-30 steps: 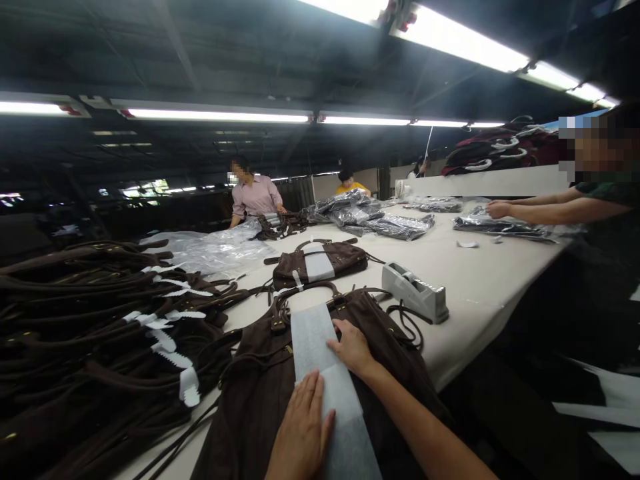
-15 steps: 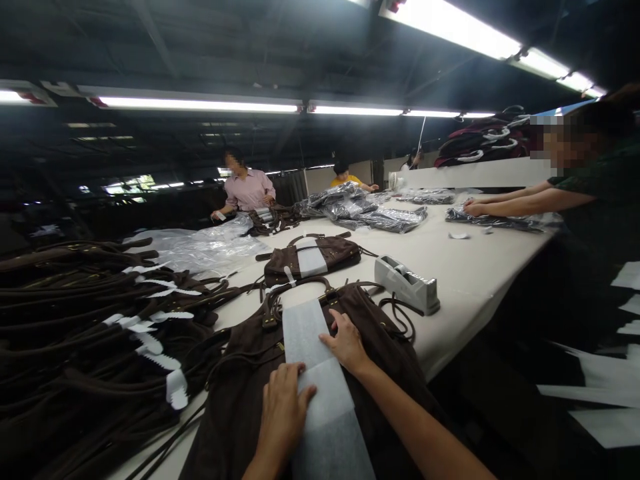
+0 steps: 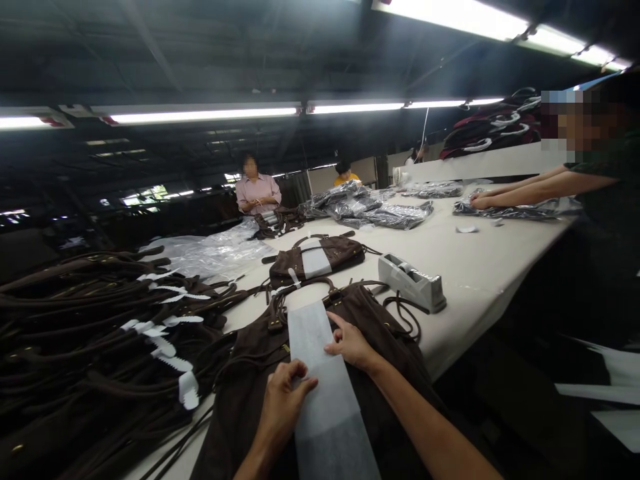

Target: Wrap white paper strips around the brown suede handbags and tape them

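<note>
A dark brown handbag [image 3: 260, 400] lies flat in front of me, its handles pointing away. Down its middle runs a strip of white paper [image 3: 330, 393], with overlapping sheets or folds. My left hand [image 3: 283, 400] is at the strip's left edge, fingers curled and thumb apart from them; nothing shows between them. On the strip's right edge rests my right hand [image 3: 353, 343], index finger stretched toward the far end and thumb on the paper. Beyond the handles sits a smaller-looking brown bag [image 3: 345, 253] with a white paper band around it.
A grey tape dispenser [image 3: 413, 283] stands right of the bags on the pale tabletop [image 3: 480, 280]. Stacked brown bags [image 3: 90, 360] with white paper wraps fill the left. Farther back are clear plastic [image 3: 215, 250] and plastic-wrapped bags [image 3: 380, 210]. A co-worker's hands [image 3: 483, 199] work at the right.
My left hand's fingers have curled in more at the paper's left edge. My right index finger has straightened along the right edge. The view has shifted slightly.
</note>
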